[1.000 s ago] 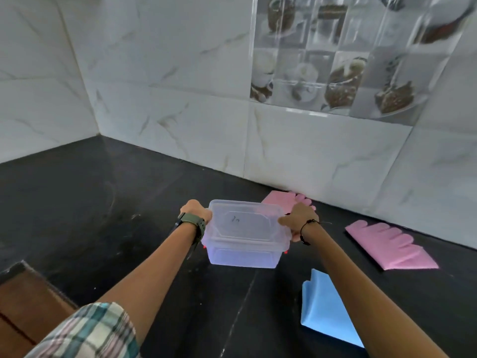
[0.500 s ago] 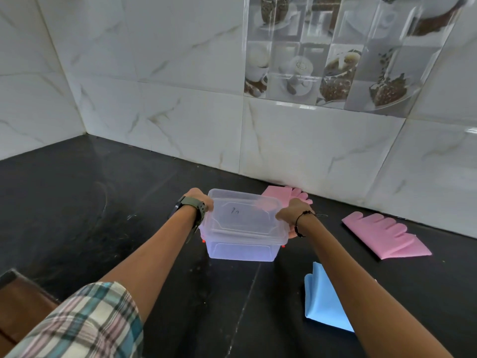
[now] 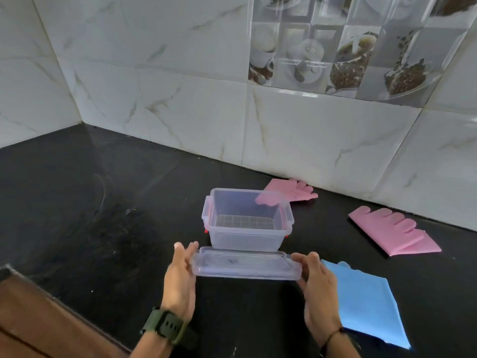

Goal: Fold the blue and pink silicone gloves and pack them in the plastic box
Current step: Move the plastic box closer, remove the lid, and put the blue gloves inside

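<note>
A: Which step is in hand here?

B: I judge it is the opening of the box. The plastic box (image 3: 247, 220) stands open and empty in the middle of the frame, on the black counter (image 3: 77, 202). Its lid (image 3: 246, 266) is off and is held level just in front of the box, low in the centre. The left hand (image 3: 180, 277) presses the left end of the lid, fingers stretched and close together. The right hand (image 3: 316, 285) closes around the right end.

A: And the gloves?

B: None is in the box. One pink glove (image 3: 291, 191) lies behind the box near the wall, partly seen through the clear plastic. A second pink glove (image 3: 392, 232) lies flat at the right of the frame. A blue glove (image 3: 369, 303) is at the lower right, just beside the right hand. I see only one blue piece; whether a second lies under it I cannot tell.

A: What does the next move need?

B: Probably the lid must be put down where it does not cover a glove, so both hands are free for folding. Silicone may spring back open, so the fold should be kept pressed.

A: The room?

B: A kitchen corner: white marble-like tiles (image 3: 154, 86), decorative coffee tiles (image 3: 335, 47) at the upper right, a brown wooden edge (image 3: 38, 319) at the lower left.
</note>
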### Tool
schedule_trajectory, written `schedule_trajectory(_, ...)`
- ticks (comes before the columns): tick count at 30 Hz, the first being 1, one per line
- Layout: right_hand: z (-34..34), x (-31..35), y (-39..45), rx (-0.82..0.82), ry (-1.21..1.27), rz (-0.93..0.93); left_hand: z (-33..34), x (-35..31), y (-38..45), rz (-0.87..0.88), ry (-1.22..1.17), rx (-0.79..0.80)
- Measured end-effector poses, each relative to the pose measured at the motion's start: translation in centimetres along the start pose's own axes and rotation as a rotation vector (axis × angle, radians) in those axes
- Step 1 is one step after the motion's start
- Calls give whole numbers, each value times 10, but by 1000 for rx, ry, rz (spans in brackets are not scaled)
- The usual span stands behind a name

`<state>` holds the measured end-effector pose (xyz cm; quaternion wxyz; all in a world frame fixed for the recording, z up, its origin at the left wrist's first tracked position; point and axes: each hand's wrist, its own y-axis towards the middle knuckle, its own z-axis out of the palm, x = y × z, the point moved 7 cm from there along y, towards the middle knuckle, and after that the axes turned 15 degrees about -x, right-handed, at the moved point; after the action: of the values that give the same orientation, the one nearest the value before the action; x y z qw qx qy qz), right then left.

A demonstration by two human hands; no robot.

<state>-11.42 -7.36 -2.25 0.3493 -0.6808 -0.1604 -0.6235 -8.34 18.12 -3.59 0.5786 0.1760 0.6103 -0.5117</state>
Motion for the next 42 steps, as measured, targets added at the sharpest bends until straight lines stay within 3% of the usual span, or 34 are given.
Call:
schedule_trajectory(4,4,-30,-6,17,-124,52,-9,13,0,27,192,8)
schedule_trajectory(6,6,-33,-10,50,-174,46,-12,12,0,72,335,-69)
schedule_trajectory(9,-5,-12,-10,54,-241,-110,-5,-2,-15,285,554,-122)
schedule_trajectory(11,-32,18,-3,-67,-344,-345,21,-5,-36,408,595,4)
schedule_trajectory(14,-99,52,24,-386,-523,-545,84,19,-78,311,638,307)
schedule_trajectory(16,-134,51,53,-421,-836,-461,129,42,-103,227,735,459)
schedule_trajectory(18,-158,32,77,-339,-1068,-209,159,62,-117,114,853,487)
schedule_trajectory(20,-167,13,88,-223,-951,-1,177,80,-120,-1,905,508)
schedule_trajectory(23,-162,-1,92,-85,-628,214,194,87,-119,17,1036,552)
schedule_trajectory(28,-150,-5,83,78,-667,296,199,93,-111,48,1169,552)
schedule_trajectory(31,-148,-11,71,154,-567,385,199,93,-112,49,1191,643)
schedule_trajectory(34,-136,0,60,207,-403,417,190,79,-114,-130,1042,657)
schedule_trajectory(37,-97,48,53,280,-224,311,188,35,-107,-294,631,640)
schedule_trajectory(39,-53,92,48,385,-137,186,188,-13,-87,-251,443,586)
schedule_trajectory(42,24,131,44,499,-103,79,172,-90,-49,-66,348,452)
